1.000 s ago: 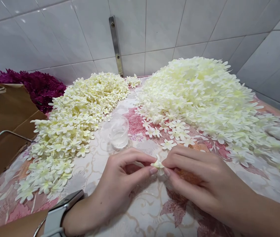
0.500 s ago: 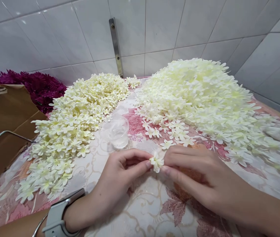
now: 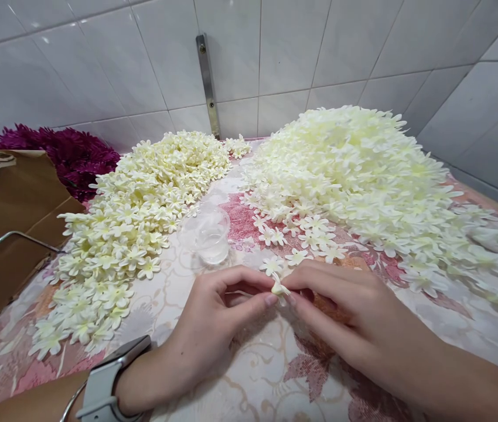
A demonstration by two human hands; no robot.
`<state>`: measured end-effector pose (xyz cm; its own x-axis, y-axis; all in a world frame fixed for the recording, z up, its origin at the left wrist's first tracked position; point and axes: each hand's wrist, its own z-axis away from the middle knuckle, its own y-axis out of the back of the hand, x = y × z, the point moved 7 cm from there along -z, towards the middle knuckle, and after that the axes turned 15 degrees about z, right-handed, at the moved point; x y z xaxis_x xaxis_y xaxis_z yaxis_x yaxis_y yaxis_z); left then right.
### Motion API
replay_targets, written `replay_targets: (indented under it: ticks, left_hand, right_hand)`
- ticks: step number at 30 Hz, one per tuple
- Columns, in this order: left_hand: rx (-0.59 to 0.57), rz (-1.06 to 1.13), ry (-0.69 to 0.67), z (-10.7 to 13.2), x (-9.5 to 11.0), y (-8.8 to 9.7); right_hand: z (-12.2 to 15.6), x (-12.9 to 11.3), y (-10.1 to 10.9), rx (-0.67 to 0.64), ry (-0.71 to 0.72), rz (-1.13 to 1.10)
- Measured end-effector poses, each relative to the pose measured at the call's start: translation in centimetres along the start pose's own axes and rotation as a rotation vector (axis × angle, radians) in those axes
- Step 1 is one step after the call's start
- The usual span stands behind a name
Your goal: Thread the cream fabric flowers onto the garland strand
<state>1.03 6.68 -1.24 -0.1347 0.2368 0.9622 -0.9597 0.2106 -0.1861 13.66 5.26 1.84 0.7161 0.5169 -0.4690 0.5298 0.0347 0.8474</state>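
Note:
Between my fingertips is a small cream-white artificial flower [image 3: 279, 288], turned so its petals point sideways. My left hand [image 3: 218, 325] pinches it from the left with thumb and index finger. From the other side my right hand [image 3: 354, 313] grips it, also closed at thumb and fingertips. Just beyond the fingertips lies a single open white flower [image 3: 270, 265] on the cloth. Past my left hand stands a clear plastic cup [image 3: 212, 243].
A heap of cream flowers [image 3: 143, 202] spreads on the left, a larger pale heap [image 3: 341, 164] on the right. Purple flowers [image 3: 77, 155] and a cardboard box [image 3: 16, 205] are at far left. A patterned tablecloth [image 3: 178, 305] covers the table against a tiled wall [image 3: 288, 47].
The flower between my fingers has turned from facing me to lying sideways. A loose white flower now shows behind my fingertips. Both hands have shifted only slightly.

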Motion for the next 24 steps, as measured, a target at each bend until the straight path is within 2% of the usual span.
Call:
replay_targets:
  ticks: [10, 19, 24]
  left_hand:
    - [-0.017, -0.008, 0.007, 0.1, 0.1, -0.2]
    - [0.053, 0.104, 0.095, -0.1, -0.1, 0.1]
    - [0.090, 0.239, 0.155, -0.3, -0.9, 0.5]
  right_hand:
    - [0.2, 0.2, 0.3, 0.054, 0.002, -0.014]
    - [-0.3, 1.4, -0.1, -0.067, -0.099, -0.146]
    - [-0.4, 2.0, 0.8, 0.029, -0.131, -0.051]
